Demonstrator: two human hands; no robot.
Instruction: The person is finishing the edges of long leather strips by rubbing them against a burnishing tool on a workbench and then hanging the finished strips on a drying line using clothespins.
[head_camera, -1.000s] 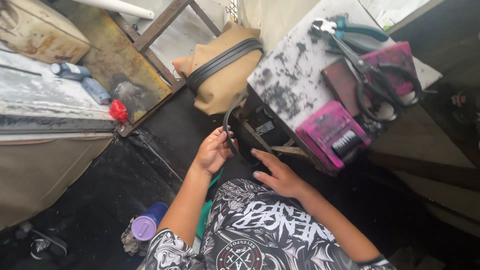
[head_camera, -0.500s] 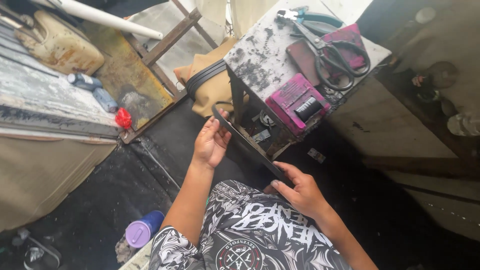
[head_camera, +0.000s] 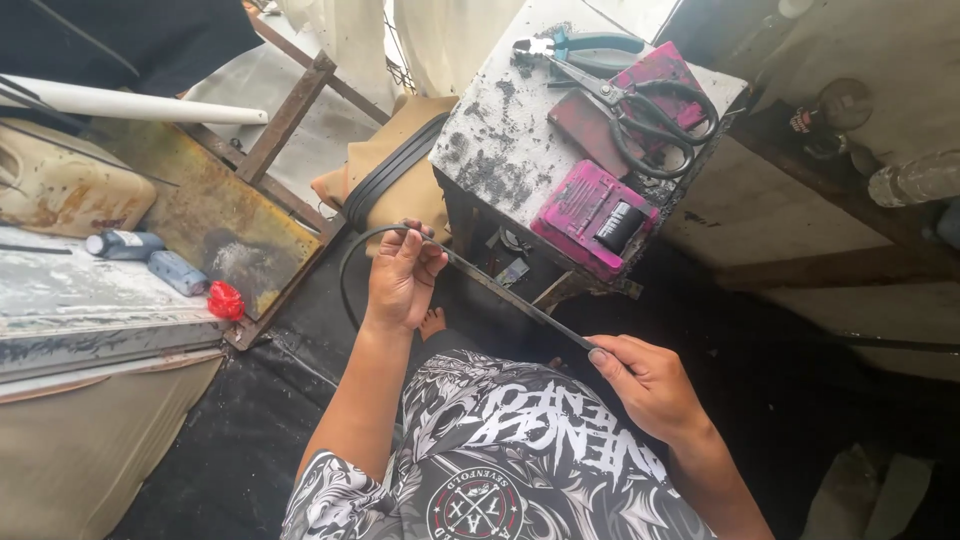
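Observation:
A thin black rubber strip (head_camera: 510, 293) stretches taut between my two hands above my lap. My left hand (head_camera: 402, 275) pinches its upper end near the corner of the small grey table (head_camera: 500, 130), and the strip loops back behind that hand. My right hand (head_camera: 648, 383) grips the lower end close to my black-and-white printed shirt (head_camera: 500, 450). On the table lie large black-handled scissors (head_camera: 640, 115), teal-handled pliers (head_camera: 580, 45) and pink boxes (head_camera: 595, 215).
A tan bag (head_camera: 400, 170) with black bands leans beside the table. To the left stand a rusty metal frame (head_camera: 280, 130), a white pipe (head_camera: 120, 103), a worn jerrycan (head_camera: 60, 185), small bottles (head_camera: 150, 258) and a red cap (head_camera: 226, 300). Black sheeting covers the floor.
My hands have drawn apart, pulling the strip straight. The right hand moved right and down; the left rose slightly. The camera view shifted toward the table.

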